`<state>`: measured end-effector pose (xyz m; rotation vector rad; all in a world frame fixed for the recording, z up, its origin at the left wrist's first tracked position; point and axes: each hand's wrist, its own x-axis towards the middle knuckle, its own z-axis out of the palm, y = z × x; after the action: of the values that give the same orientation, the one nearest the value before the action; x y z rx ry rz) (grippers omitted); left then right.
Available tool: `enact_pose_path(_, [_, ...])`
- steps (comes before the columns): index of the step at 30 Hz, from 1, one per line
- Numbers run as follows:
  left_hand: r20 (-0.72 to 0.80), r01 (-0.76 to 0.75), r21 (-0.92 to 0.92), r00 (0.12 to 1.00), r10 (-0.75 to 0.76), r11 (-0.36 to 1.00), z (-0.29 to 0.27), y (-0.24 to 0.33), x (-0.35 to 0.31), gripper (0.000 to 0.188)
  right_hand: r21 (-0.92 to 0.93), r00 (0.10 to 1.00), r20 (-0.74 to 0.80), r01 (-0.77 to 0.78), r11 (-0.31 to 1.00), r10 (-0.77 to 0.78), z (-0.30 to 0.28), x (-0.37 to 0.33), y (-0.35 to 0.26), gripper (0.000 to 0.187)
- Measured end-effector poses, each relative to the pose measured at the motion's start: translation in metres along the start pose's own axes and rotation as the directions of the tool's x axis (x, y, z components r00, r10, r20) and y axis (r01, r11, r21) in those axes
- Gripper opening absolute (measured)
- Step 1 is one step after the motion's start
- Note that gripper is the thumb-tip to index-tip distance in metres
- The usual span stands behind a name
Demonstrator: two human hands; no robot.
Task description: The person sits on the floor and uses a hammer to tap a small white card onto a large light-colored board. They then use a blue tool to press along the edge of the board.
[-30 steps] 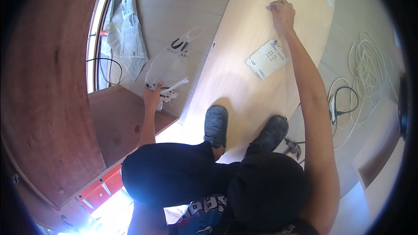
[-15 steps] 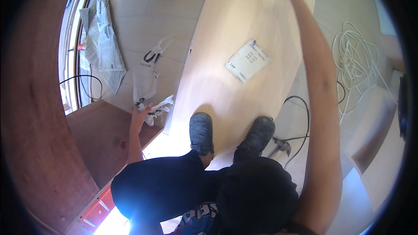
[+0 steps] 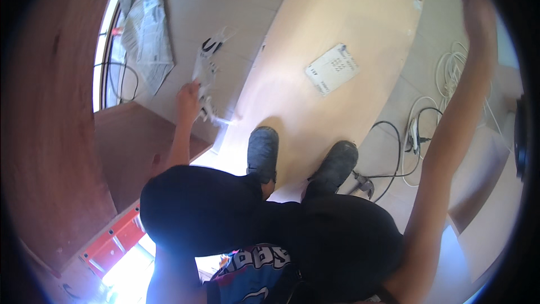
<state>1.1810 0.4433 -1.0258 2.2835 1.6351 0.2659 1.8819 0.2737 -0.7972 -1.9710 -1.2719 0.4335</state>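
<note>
- We have a bunched strip of clear plastic (image 3: 205,67) in the left hand (image 3: 188,98); it hangs over the tiled floor (image 3: 242,17), left of the pale panel (image 3: 304,101).
- Our left fingers look closed on the plastic, and its loose, wispy ends trail past them.
- Our right hand (image 3: 472,5) is stretched far out at the upper right, beyond the panel's edge; its fingers are blurred, so we cannot tell whether they grip anything. Our 2 hands are well apart.
- We judge the step in hand to be handling the loose plastic; the next move, we think, calls for a firm left grip on those ends and clear footing.
- Our 2 dark shoes (image 3: 262,149) rest on the panel's near part, and 1 white printed sheet (image 3: 332,70) lies flat farther up it.
- To the right we see 1 hammer (image 3: 364,184), a black cable (image 3: 398,146) and a coiled white cable (image 3: 450,73).
- To the left we see crumpled newspaper (image 3: 149,39) and a reddish-brown board (image 3: 56,107).
</note>
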Motion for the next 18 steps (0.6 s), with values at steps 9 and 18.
enact_pose_path(9, [0.226, 0.086, -0.375, 0.974, 0.001, 0.923, -0.016, 0.096, 0.014, 0.043, 0.677, 0.881, 0.438, -0.193, 0.711, -0.178, 0.350, -0.166, -0.095, 0.044])
enact_pose_path(18, [0.433, 0.099, -0.499, 0.889, 0.149, 0.861, -0.006, 0.070, -0.023, 0.023, 0.767, 0.851, 0.514, -0.402, 0.500, -0.105, 0.450, -0.189, -0.098, 0.028])
